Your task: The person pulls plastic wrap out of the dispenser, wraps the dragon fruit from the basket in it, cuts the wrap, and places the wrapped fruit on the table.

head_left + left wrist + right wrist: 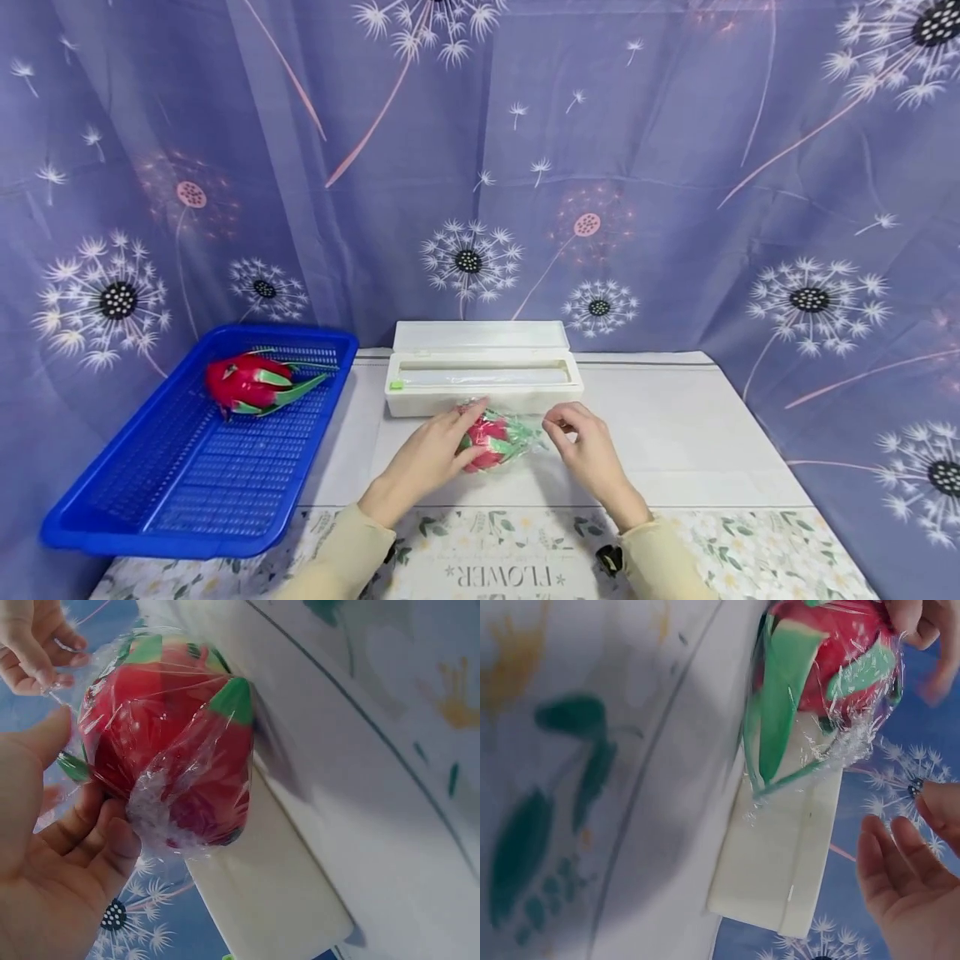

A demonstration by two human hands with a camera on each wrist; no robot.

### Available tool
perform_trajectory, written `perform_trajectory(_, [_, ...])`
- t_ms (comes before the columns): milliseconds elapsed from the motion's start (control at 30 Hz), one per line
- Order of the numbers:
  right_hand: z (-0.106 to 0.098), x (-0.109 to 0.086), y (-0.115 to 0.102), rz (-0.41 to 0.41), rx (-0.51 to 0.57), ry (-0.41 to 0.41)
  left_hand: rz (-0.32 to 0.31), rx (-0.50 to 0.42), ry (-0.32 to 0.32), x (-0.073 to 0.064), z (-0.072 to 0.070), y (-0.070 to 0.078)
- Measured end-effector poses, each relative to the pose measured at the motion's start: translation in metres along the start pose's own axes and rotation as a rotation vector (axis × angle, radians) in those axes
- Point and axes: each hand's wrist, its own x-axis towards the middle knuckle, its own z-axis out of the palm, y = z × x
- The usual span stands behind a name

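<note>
A red dragon fruit [489, 440] with green scales, wrapped in clear cling film, is just in front of the white film box [483, 403]. My left hand [432, 446] grips its left side, thumb and fingers around it; the left wrist view shows the wrapped fruit [172, 735] close up, the film bunched and creased near the fingers. To the right of the fruit's green tips is my right hand [588, 450], fingers loosely bent. In the right wrist view a gap shows between that hand [911, 877] and the film, with nothing visible in its fingers.
The film box's lid [482, 336] stands raised, with a roll of film [483, 377] inside. At the left, a blue plastic basket [97, 492] holds another dragon fruit [251, 385]. A flowered cloth [750, 550] covers the table's front, and a purple curtain [660, 167] hangs behind.
</note>
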Motion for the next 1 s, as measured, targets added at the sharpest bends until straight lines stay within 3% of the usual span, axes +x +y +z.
perform_trajectory(167, [0.006, -0.009, -0.007, -0.011, -0.018, 0.000, 0.036, 0.097, 0.002, 0.006, 0.001, 0.002])
perform_trajectory(367, [0.028, -0.029, -0.025, 0.032, -0.119, -0.104, 0.033, 0.119, 0.012, 0.004, 0.009, 0.007])
perform_trajectory(600, [0.045, -0.037, -0.043, 0.024, -0.246, -0.103, 0.056, 0.118, 0.065, 0.005, 0.014, 0.009])
perform_trajectory(767, [0.050, -0.036, -0.048, 0.005, -0.253, -0.128, 0.104, 0.117, 0.025, 0.007, 0.009, 0.010])
perform_trajectory(1000, [0.052, -0.031, -0.045, -0.047, -0.300, -0.159, 0.209, 0.285, -0.057, 0.011, 0.004, 0.014])
